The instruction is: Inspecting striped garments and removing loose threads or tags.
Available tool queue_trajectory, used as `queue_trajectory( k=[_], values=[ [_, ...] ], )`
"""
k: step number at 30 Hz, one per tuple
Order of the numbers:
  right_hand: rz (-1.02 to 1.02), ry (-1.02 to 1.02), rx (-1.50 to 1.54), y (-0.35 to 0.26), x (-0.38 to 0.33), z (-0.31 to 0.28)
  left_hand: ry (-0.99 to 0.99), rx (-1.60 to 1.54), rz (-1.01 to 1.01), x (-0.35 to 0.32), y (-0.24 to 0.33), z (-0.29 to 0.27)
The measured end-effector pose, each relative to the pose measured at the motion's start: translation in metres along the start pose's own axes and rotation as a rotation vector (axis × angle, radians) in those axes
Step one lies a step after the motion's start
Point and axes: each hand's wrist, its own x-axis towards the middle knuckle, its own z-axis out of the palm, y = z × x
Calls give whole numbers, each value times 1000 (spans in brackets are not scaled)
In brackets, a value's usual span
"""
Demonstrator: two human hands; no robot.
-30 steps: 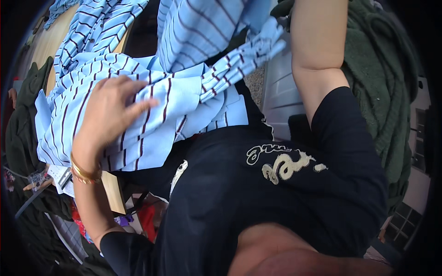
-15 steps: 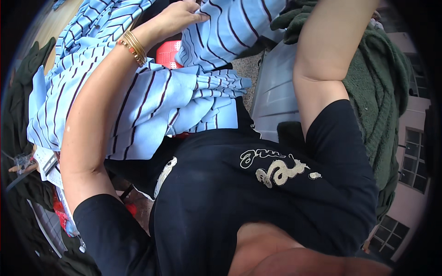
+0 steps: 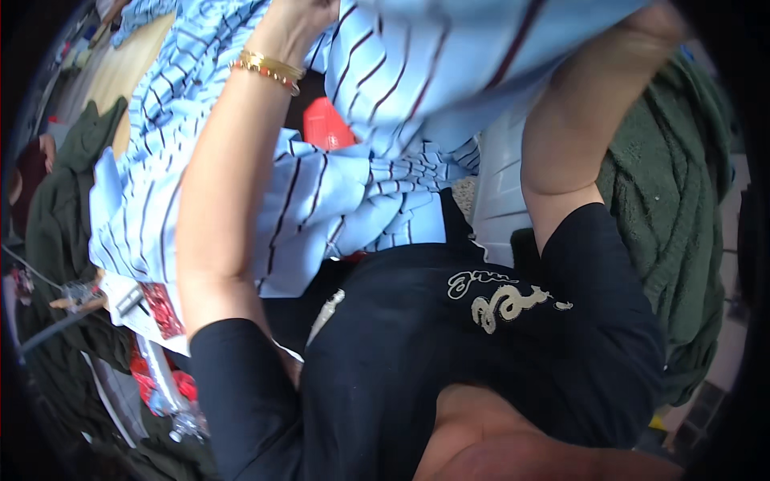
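Light blue fabric with dark stripes point(image 3: 433, 72) stretches across the upper middle, raised and smeared by motion. My left hand point(image 3: 317, 11), with gold and orange bracelets at the wrist, is closed on its left edge, partly cut off by the top of the picture. My right forearm point(image 3: 589, 112) reaches up past the fabric's right side; the hand itself lies beyond the upper edge. More of the same striped cloth point(image 3: 313, 196) lies over my lap in gathered folds and runs up to the far left.
Something red point(image 3: 325, 124) shows under the raised fabric. A pale grey plastic surface point(image 3: 497, 188) stands right of my lap. Dark green fleece point(image 3: 666, 216) hangs at the right, with more dark green cloth point(image 3: 60, 216) at the left. A wooden tabletop point(image 3: 148, 52) lies far left.
The raised striped fabric has lifted and spread to the right. Both my arms have moved up, and my left hand has slid partly out of the top edge. The whole view has shifted.
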Motion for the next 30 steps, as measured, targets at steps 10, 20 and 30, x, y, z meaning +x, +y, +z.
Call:
queue_trajectory(
  k=[10, 20, 30],
  values=[
    [452, -511, -494, 25, -55, 7, -678, 5, 1, -241, 21, -57],
    [749, 627, -124, 168, -220, -127, -832, 41, 288, -43, 41, -126],
    [826, 235, -92, 164, -225, -132, -315, 134, 73, 38, 83, -246]
  ],
)
